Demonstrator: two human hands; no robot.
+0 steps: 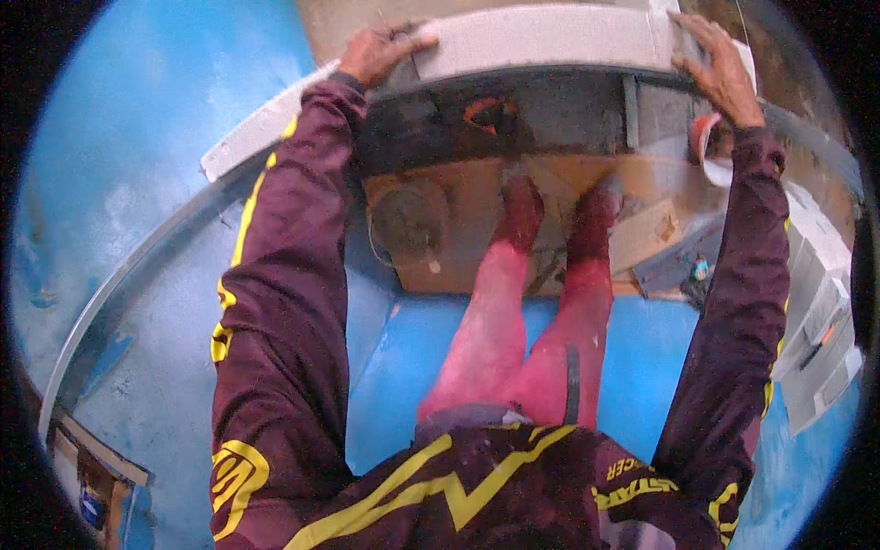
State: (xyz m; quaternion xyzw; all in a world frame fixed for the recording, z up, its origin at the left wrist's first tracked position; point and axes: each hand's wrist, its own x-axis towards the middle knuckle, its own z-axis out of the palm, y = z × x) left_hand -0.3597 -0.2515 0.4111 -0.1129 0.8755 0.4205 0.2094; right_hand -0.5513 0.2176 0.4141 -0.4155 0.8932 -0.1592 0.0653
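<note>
A long, pale grey-white block (550, 41) lies across the top of the view, between my two hands. My left hand (380, 53) is pressed to its left end, thumb stretched along the face and the other fingers over the top. At the right end, my right hand (720, 69) grips the block, fingers spread over its edge. Another pale block (266, 124) sits on the ledge left of my left hand, along the same curved line. Under the held block runs a dark, shadowed edge.
My feet stand on a brown board (440, 183) with cardboard (646, 229) beside them. An orange-rimmed white bucket (706, 147) is below my right hand. Several pale blocks (816, 266) are piled at the right. A blue wall (174, 101) and metal rail (119, 275) are left.
</note>
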